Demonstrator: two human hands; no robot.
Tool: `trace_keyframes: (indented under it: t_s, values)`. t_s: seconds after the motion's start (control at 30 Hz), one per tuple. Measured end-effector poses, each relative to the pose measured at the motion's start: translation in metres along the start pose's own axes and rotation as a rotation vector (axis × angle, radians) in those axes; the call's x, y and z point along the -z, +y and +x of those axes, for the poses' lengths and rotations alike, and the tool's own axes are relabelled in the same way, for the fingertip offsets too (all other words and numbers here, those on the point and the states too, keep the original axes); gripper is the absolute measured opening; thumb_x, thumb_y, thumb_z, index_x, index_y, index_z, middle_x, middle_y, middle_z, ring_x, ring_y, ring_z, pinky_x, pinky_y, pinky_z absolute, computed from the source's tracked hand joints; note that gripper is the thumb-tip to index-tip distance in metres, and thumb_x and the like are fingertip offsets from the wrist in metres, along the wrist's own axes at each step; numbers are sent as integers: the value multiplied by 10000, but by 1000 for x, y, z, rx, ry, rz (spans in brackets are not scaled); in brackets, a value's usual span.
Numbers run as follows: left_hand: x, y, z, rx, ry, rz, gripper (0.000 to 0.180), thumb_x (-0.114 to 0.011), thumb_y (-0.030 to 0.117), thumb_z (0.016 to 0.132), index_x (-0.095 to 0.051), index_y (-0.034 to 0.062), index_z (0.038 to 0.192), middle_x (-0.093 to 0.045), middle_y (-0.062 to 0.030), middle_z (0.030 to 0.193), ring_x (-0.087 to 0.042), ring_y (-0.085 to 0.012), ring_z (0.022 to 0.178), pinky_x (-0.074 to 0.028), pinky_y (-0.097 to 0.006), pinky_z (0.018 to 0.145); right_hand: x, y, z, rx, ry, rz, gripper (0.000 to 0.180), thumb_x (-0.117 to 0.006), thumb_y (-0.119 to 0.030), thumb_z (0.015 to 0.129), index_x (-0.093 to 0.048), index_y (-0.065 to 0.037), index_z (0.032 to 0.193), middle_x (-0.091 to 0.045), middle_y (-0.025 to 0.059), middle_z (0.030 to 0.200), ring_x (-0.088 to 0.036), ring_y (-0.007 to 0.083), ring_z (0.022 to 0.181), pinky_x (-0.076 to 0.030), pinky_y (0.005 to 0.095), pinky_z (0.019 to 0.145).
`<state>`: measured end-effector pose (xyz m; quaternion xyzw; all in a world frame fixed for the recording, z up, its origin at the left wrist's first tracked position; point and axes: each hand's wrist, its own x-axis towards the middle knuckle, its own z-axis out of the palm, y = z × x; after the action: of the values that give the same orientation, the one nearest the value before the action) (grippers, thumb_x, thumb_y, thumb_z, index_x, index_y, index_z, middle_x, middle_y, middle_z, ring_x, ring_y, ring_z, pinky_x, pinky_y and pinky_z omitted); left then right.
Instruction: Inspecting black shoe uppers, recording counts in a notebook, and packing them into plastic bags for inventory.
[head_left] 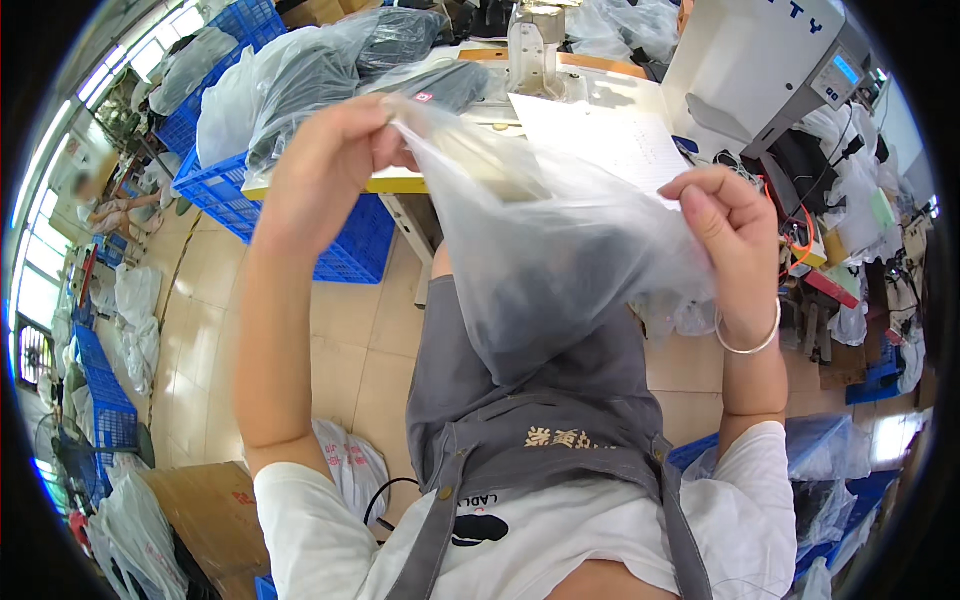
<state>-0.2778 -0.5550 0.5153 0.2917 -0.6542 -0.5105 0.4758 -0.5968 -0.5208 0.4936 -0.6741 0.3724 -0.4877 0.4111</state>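
A translucent plastic bag (545, 270) hangs stretched between my two hands above my lap, with something dark showing through its lower part; what that is I cannot make out. My left hand (340, 160) pinches the bag's upper left corner between thumb and fingers, out over the table edge. Gripping the opposite upper edge, my right hand (730, 225) has its thumb and fingers closed on the plastic. A bracelet circles the right wrist.
A sewing machine (750, 65) stands at the table's right, beside a white sheet of paper (600, 140). Bagged dark goods (330, 75) lie heaped at the far left, over a blue crate (215, 190). A cardboard box (205, 520) sits on the floor at left.
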Motion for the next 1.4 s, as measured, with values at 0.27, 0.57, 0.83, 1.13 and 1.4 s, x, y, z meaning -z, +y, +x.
trace_keyframes:
  t_s: [0.27, 0.57, 0.83, 1.13, 1.4]
  values:
    - [-88, -79, -44, -39, 92, 249, 934, -692, 167, 751, -43, 28, 1409, -309, -176, 1368, -412, -276, 1200, -335, -360, 996, -49, -28, 25, 41, -243, 275, 177, -574, -138, 845, -605, 24, 909, -613, 35, 834, -511, 40, 704, -384, 156, 655]
    - [-118, -44, -45, -466, 563, -132, 182, -580, 129, 869, -524, 7, 991, -545, -36, 878, -486, -79, 729, -380, -201, 652, 11, 16, 26, 173, -151, 468, 826, -746, -437, 676, -398, -1, 1284, -520, 125, 1157, -514, 125, 928, -430, 236, 763]
    - [-114, -23, -41, -528, 440, 237, 124, -579, 61, 850, -547, -4, 950, -560, -73, 910, -510, -112, 795, -400, -228, 707, -24, 52, -22, 218, -191, -260, 667, -690, -197, 706, -423, 32, 1273, -556, 159, 1171, -545, 255, 1054, -369, 327, 949]
    - [-121, -7, -11, -743, 226, 710, 177, -628, 4, 745, -612, 27, 920, -639, -92, 848, -582, -224, 719, -454, -326, 674, -40, 3, -3, 493, -421, 61, 280, -521, -210, 895, -422, -28, 1083, -573, 85, 845, -552, 162, 850, -448, 289, 776]
    - [-105, -56, -22, -448, -372, 479, 1238, -807, 433, 543, -44, -30, 1400, -263, -211, 1403, -244, -289, 1318, -222, -346, 1056, -54, 16, 6, 127, 80, 534, 199, -386, -237, 964, -389, -40, 943, -573, 91, 717, -562, 140, 639, -464, 272, 633]
